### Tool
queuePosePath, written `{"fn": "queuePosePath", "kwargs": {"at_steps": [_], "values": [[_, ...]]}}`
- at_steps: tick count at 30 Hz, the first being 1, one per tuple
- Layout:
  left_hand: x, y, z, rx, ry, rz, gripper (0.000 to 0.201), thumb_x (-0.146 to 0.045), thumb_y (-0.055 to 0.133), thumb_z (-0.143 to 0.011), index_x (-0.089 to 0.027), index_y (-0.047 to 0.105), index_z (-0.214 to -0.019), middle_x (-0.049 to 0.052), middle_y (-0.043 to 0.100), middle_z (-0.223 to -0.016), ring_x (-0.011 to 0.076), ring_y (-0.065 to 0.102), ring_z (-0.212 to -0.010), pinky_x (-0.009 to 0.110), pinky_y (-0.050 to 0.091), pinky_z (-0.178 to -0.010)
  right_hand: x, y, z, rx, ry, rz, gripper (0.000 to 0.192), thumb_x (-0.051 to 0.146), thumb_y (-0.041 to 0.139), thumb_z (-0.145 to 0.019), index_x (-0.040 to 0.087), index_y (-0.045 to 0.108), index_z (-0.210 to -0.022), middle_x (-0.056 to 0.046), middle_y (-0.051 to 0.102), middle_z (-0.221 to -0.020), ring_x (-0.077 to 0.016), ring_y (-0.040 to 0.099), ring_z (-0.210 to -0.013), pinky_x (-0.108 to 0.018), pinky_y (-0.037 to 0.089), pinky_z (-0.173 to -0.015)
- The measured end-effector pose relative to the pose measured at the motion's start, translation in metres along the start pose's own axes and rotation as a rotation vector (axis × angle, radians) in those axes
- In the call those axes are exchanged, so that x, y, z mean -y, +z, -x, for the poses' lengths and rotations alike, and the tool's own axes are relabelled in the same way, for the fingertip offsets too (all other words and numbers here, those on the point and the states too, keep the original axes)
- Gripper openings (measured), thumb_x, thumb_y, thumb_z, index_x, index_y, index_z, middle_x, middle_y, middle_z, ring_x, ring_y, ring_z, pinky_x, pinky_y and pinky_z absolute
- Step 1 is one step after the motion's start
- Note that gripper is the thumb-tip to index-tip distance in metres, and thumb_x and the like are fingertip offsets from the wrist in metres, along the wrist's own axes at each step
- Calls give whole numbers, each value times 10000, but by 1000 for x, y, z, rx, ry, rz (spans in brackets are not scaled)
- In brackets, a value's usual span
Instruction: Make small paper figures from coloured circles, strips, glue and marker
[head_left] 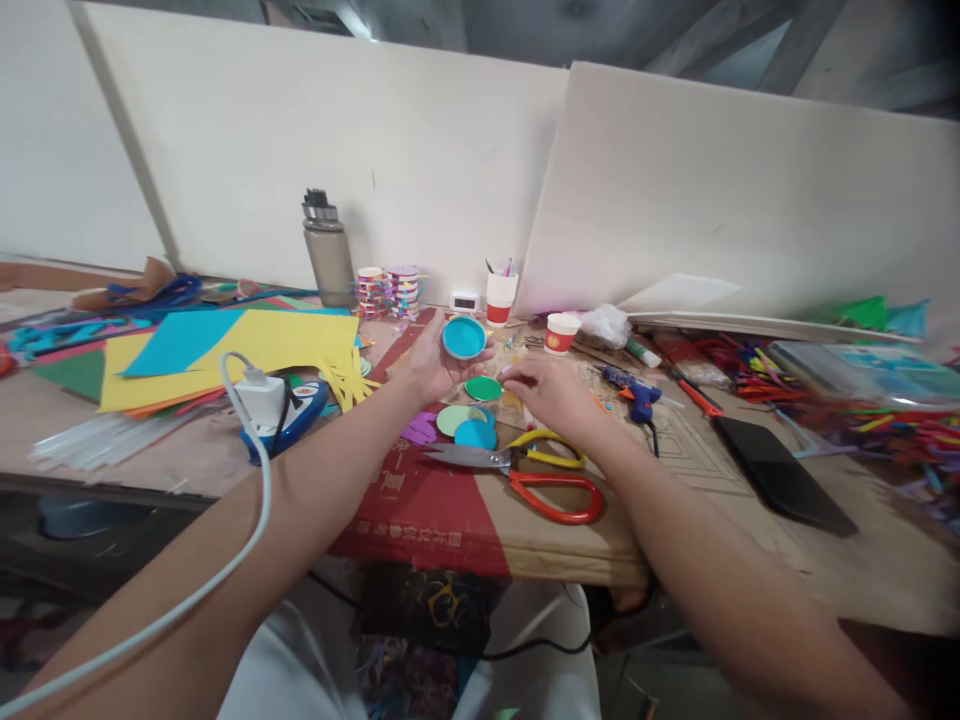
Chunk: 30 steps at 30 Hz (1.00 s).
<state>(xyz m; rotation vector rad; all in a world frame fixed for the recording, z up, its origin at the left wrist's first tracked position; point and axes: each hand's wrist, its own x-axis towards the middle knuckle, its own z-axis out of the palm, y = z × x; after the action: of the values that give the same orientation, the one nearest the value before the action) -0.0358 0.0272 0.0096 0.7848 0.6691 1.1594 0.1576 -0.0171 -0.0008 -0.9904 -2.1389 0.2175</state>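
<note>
My left hand (429, 362) is raised over the middle of the table and holds a round blue piece with a pale rim (464, 338), its face towards me. Its depth is hard to tell. Across from it, my right hand (551, 388) has its fingers pinched together beside a green disc (484, 388). Whether they grip its edge or something small is unclear. Below both hands lie a pale green paper circle (454, 421), a blue paper circle (475, 434) and purple paper pieces (420, 429). Large scissors (517, 462) with one yellow and one red handle lie open nearer me.
Left are yellow paper sheets (285, 345), a white plug (262, 402) with its cable and a grey bottle (328, 255). At the back stand decorated cups (403, 292) and a pen cup (501, 298). Right are a paper cup (561, 333), blue glue gun (641, 398) and black phone (776, 475).
</note>
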Motion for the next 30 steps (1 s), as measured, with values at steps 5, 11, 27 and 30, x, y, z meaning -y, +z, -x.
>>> {"fn": "queuePosePath", "kwargs": {"at_steps": [5,11,27,30], "values": [[-1,-6,-1,22,5,63,512,-562,404,-924,-115,634,-1024,157,738,-872,227,711,-743,305,540,-611,27,-16,20,186,94,75,173,243,567,-887,222,737,-865,-79,718,-864,-213,616,-788,-342,440,-746],[-3,-7,-3,22,97,86,369,-353,413,-925,-89,644,-1039,161,743,-902,243,717,-786,310,539,-609,58,-32,55,597,100,289,323,264,549,-897,210,627,-1207,-119,644,-1097,-254,607,-1002,-375,462,-880],[-7,-14,-7,-3,32,107,408,-420,445,-944,-75,664,-940,178,742,-861,245,723,-778,302,565,-593,48,-39,67,576,109,214,719,72,597,-737,305,477,-1406,-100,532,-1123,-215,612,-969,-344,504,-870],[-8,-14,-7,5,43,108,383,-408,464,-930,-80,659,-959,176,742,-867,247,721,-784,305,560,-589,44,-41,65,395,109,133,600,109,569,-796,307,543,-1362,-100,582,-1073,-219,625,-960,-355,518,-863]]}}
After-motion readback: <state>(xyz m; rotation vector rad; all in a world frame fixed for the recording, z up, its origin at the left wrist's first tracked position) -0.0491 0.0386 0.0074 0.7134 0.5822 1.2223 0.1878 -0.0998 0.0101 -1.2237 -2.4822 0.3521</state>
